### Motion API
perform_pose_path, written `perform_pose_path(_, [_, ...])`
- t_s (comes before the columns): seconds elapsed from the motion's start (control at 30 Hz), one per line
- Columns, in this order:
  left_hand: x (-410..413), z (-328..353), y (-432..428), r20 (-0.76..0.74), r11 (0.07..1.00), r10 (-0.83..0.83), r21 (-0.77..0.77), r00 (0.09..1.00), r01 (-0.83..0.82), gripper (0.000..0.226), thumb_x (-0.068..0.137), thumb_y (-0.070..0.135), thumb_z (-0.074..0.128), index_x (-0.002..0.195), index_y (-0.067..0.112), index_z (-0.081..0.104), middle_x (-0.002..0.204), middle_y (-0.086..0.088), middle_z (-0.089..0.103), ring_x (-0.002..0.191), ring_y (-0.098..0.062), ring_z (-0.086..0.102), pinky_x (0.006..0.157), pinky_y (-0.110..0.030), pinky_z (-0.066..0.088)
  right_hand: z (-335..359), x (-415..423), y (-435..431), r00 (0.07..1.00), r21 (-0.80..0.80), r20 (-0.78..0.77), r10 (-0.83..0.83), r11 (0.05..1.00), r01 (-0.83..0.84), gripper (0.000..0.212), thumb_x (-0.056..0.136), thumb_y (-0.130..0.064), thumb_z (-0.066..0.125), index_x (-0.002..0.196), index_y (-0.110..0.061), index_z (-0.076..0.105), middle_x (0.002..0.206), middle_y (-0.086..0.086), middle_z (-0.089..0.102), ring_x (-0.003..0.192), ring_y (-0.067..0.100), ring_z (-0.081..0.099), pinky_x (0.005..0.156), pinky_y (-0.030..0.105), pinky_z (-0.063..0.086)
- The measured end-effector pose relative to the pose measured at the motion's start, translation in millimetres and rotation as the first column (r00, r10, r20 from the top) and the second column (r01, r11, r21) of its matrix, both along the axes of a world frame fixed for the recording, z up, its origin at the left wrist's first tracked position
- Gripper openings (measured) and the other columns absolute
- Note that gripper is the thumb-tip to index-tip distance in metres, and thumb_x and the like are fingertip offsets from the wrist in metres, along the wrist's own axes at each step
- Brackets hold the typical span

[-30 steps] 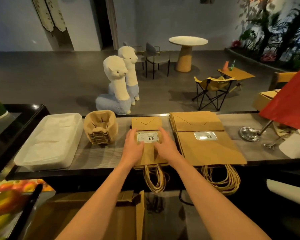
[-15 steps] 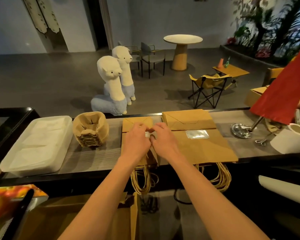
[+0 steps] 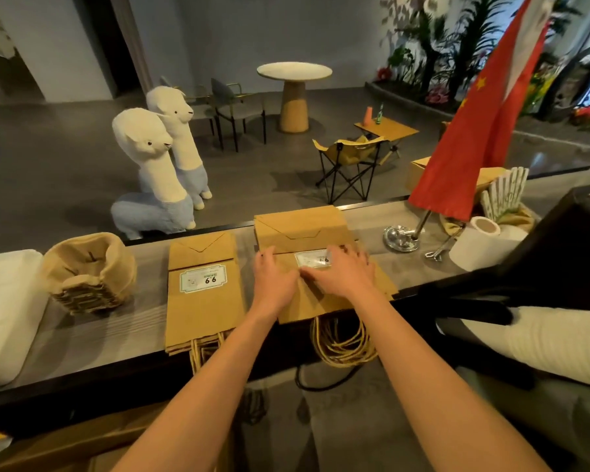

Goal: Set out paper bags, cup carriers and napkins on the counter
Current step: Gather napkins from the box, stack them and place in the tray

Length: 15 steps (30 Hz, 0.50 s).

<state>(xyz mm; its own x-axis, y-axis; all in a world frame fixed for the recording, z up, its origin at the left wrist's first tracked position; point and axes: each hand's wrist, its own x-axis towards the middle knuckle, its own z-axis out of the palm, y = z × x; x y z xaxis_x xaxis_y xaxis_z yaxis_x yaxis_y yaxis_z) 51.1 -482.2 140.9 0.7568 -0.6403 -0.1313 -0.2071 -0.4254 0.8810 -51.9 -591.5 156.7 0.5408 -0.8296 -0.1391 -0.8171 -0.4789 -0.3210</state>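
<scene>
Here, both of your hands lie flat on the larger stack of paper bags (image 3: 321,264), right of the counter's (image 3: 96,332) centre. Left hand (image 3: 275,279) and right hand (image 3: 343,274) rest palm-down, fingers spread, flanking the glossy price label (image 3: 315,258); neither pinches anything. The stack's long axis runs near to far, with twisted cord handles (image 3: 344,342) hanging over the near edge. The kraft paper is matte, creased and stiff. The smaller bag stack (image 3: 203,301) lies just to the left.

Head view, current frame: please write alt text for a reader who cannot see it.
Both hands, left hand and right hand, rest flat on the larger stack of paper bags on the counter, framing its white label. To the left lie a smaller stack of paper bags and a pile of cup carriers.
</scene>
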Motion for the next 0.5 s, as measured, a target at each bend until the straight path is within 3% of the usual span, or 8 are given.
perform_pose_path(0.07, [2,-2,-1,-0.028,1.0,0.016,-0.02,0.999,-0.017,0.074,0.098,0.016,0.061,0.161,0.022,0.021,0.168,0.002,0.013,0.154,-0.021,0.019,0.124,-0.047,0.027,1,2,-2,0.999,-0.053,0.032,-0.026,0.998,0.028,0.087,0.086,-0.076,0.05,0.153,-0.022,0.037,0.164,0.016,0.025,0.151,0.038,0.018,0.121,0.056,0.019])
perform_pose_path(0.17, [-1,-7,-2,0.021,0.997,-0.048,0.054,0.999,0.047,0.072,0.103,0.011,0.051,0.163,0.021,0.013,0.171,0.002,-0.007,0.158,-0.022,0.0,0.128,-0.044,0.015,-7,-2,-6,0.998,0.017,-0.014,-0.055,0.998,0.056,0.092,0.088,-0.078,0.043,0.16,-0.025,0.025,0.168,0.016,0.009,0.153,0.039,0.011,0.122,0.056,0.014])
perform_pose_path(0.37, [-3,-5,-8,0.078,0.999,-0.045,0.031,0.996,0.042,0.071,0.104,0.011,0.053,0.163,0.024,0.016,0.171,0.005,-0.007,0.158,-0.02,0.006,0.125,-0.042,0.021,-6,-10,-19,0.991,-0.065,0.126,-0.049,0.996,0.058,0.075,0.09,-0.065,0.058,0.149,-0.02,0.042,0.157,0.013,0.031,0.142,0.037,0.034,0.109,0.052,0.04])
perform_pose_path(0.5, [-7,-9,-10,0.024,1.0,-0.003,-0.006,1.0,0.003,0.066,0.103,0.012,0.052,0.161,0.021,0.02,0.17,0.005,-0.005,0.157,-0.022,0.007,0.127,-0.048,0.02,-11,-14,-17,0.997,-0.179,0.079,-0.006,0.984,0.02,0.062,0.098,-0.063,0.044,0.143,-0.022,0.053,0.156,0.01,0.038,0.145,0.033,0.031,0.119,0.051,0.026])
